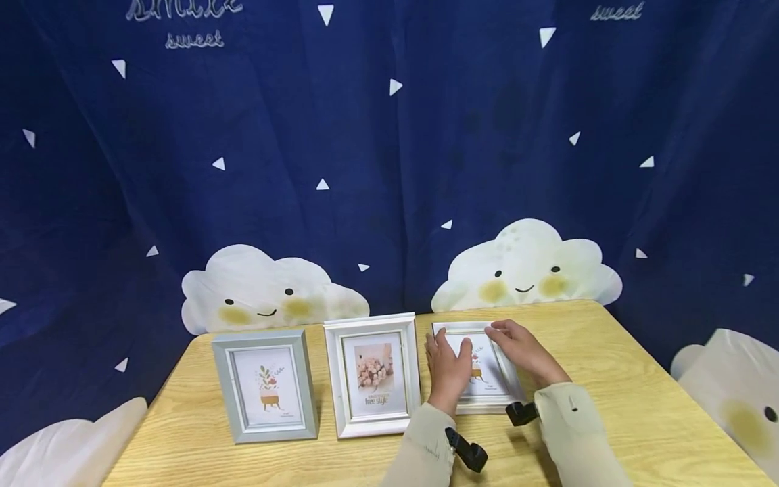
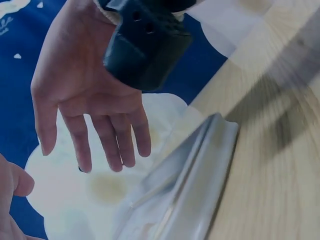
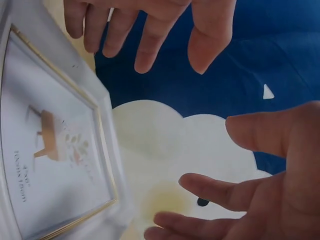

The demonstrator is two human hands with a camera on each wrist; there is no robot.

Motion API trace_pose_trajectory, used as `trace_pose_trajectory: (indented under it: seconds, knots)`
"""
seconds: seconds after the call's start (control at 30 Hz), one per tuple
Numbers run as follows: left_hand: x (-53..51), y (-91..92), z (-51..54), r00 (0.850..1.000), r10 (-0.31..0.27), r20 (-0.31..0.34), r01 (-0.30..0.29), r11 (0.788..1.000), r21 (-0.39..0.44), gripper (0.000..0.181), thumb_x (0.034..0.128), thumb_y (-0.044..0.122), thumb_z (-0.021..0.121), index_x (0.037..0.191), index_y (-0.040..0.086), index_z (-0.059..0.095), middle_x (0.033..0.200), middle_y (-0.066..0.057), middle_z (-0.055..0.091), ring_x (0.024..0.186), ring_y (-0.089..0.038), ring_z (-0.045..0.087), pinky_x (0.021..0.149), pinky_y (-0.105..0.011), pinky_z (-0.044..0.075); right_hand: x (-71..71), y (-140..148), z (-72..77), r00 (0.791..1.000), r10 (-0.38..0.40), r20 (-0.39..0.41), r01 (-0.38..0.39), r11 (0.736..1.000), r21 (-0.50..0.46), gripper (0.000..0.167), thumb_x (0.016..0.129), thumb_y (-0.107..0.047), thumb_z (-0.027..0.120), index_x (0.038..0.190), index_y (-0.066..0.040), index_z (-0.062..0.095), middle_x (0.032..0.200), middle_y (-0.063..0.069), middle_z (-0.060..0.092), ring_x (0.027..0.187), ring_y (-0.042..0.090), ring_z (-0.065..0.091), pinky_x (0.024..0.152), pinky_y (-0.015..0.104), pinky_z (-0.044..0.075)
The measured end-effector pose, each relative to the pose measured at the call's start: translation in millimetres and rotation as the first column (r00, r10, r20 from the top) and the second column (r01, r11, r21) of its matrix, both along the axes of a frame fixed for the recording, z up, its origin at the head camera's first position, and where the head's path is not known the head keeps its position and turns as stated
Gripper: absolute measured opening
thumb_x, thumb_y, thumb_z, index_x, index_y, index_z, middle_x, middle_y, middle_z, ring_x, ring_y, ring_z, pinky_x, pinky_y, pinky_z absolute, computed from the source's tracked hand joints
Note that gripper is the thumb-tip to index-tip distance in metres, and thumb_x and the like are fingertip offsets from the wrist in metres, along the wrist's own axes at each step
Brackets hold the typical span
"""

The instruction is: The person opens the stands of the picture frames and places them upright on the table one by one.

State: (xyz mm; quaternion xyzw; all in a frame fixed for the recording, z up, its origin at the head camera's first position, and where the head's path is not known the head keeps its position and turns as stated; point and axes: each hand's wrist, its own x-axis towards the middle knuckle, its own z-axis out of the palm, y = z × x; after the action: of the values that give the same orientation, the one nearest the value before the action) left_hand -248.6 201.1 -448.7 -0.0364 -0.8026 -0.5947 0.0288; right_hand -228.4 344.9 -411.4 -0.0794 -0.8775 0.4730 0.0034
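Note:
A white photo frame (image 1: 487,408) with a plant picture stands at the right of the head view. My left hand (image 1: 450,372) is spread before its left side, and my right hand (image 1: 529,352) is near its upper right corner, fingers relaxed. Both hands appear apart from the frame (image 2: 215,165) in the left wrist view, where my right hand (image 2: 90,90) faces part of my left hand (image 2: 10,200). Gaps also show beside the frame (image 3: 72,65) in the right wrist view, with my left hand (image 3: 155,25) above and my right hand (image 3: 275,170) at right.
A grey-blue frame (image 1: 224,392) with a plant picture stands at the left of the wooden table (image 1: 633,406). Between it and my hands stands a white frame (image 1: 336,399) with a flower picture. A dark blue curtain (image 1: 365,135) with clouds hangs behind.

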Motion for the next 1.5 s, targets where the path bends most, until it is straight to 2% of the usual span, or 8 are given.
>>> trace_pose_trajectory:
  seconds: [0.33, 0.47, 0.77, 1.0, 1.13, 1.27, 1.4, 1.5]
  knots:
    - [-5.8, 0.2, -9.9, 0.999, 0.004, 0.046, -0.004, 1.0, 0.005, 0.069, 0.0911, 0.037, 0.055, 0.144, -0.003, 0.036, 0.152, -0.034, 0.015, 0.142, -0.048, 0.011, 0.111, -0.059, 0.019, -5.0, 10.3, -15.2, 0.998, -0.016, 0.06, 0.016, 1.0, -0.005, 0.079, 0.097, -0.056, 0.043, 0.147, 0.003, 0.024, 0.151, 0.035, 0.014, 0.137, 0.052, 0.018, 0.105, 0.064, 0.025]
    - [-7.0, 1.1, -14.6, 0.998, 0.007, 0.064, -0.008, 1.0, 0.011, 0.069, 0.0901, 0.036, 0.056, 0.143, -0.004, 0.036, 0.152, -0.034, 0.015, 0.141, -0.048, 0.012, 0.111, -0.058, 0.019, -5.0, 12.9, -19.2, 0.997, -0.002, 0.083, 0.002, 1.0, -0.001, 0.084, 0.096, -0.059, 0.042, 0.149, 0.003, 0.02, 0.152, 0.034, 0.013, 0.137, 0.053, 0.016, 0.105, 0.065, 0.024]
    - [-5.7, 7.6, -18.1, 0.996, -0.02, 0.093, 0.018, 0.999, 0.031, 0.07, 0.0904, 0.036, 0.055, 0.145, -0.001, 0.034, 0.152, -0.032, 0.018, 0.141, -0.046, 0.015, 0.11, -0.059, 0.019, -1.7, 22.3, -25.0, 0.995, 0.033, 0.096, -0.03, 0.999, -0.031, 0.081, 0.097, -0.055, 0.045, 0.149, 0.003, 0.021, 0.151, 0.034, 0.019, 0.137, 0.052, 0.02, 0.104, 0.064, 0.027]
    - [-4.3, 5.5, -19.0, 0.997, 0.03, 0.076, -0.032, 0.999, 0.027, 0.067, 0.0886, 0.036, 0.058, 0.143, 0.002, 0.039, 0.149, -0.026, 0.03, 0.136, -0.043, 0.029, 0.107, -0.058, 0.027, -5.6, 21.3, -29.2, 0.99, 0.067, 0.122, -0.054, 0.992, -0.112, 0.083, 0.095, -0.057, 0.046, 0.151, -0.003, 0.018, 0.155, 0.028, 0.014, 0.139, 0.049, 0.016, 0.107, 0.063, 0.023]
    - [-3.3, 4.0, -16.9, 0.997, 0.053, 0.057, -0.055, 0.998, 0.036, 0.067, 0.0866, 0.037, 0.062, 0.141, 0.003, 0.041, 0.144, -0.021, 0.038, 0.13, -0.04, 0.038, 0.104, -0.055, 0.033, -5.4, 20.3, -26.3, 0.992, 0.04, 0.116, -0.024, 0.99, -0.139, 0.086, 0.093, -0.06, 0.048, 0.15, -0.002, 0.019, 0.154, 0.027, 0.018, 0.139, 0.047, 0.02, 0.107, 0.061, 0.027]
    - [-0.3, 2.4, -12.4, 0.997, 0.079, 0.017, -0.079, 0.996, 0.034, 0.064, 0.0851, 0.033, 0.064, 0.138, 0.004, 0.044, 0.138, -0.02, 0.042, 0.123, -0.039, 0.044, 0.1, -0.054, 0.037, -0.2, 22.1, -19.6, 0.996, 0.014, 0.088, 0.001, 0.985, -0.171, 0.085, 0.094, -0.058, 0.049, 0.149, 0.0, 0.021, 0.148, 0.028, 0.029, 0.134, 0.047, 0.032, 0.103, 0.058, 0.035]
    - [3.0, 1.0, -1.6, 0.997, 0.08, -0.009, -0.08, 0.996, 0.028, 0.063, 0.0843, 0.03, 0.065, 0.138, 0.004, 0.044, 0.135, -0.021, 0.044, 0.12, -0.039, 0.046, 0.098, -0.054, 0.038, 4.1, 24.4, -9.2, 0.998, 0.012, 0.056, -0.002, 0.985, -0.173, 0.086, 0.094, -0.058, 0.048, 0.149, 0.002, 0.019, 0.145, 0.031, 0.033, 0.13, 0.049, 0.038, 0.102, 0.057, 0.036]
    - [5.0, 0.5, 8.8, 0.998, 0.058, -0.015, -0.058, 0.998, 0.022, 0.066, 0.0838, 0.031, 0.065, 0.14, 0.004, 0.042, 0.135, -0.021, 0.043, 0.12, -0.037, 0.046, 0.098, -0.053, 0.038, 5.5, 26.0, -0.3, 0.999, -0.002, 0.049, 0.008, 0.991, -0.132, 0.087, 0.095, -0.059, 0.046, 0.149, 0.003, 0.018, 0.144, 0.032, 0.034, 0.13, 0.048, 0.039, 0.102, 0.057, 0.036]
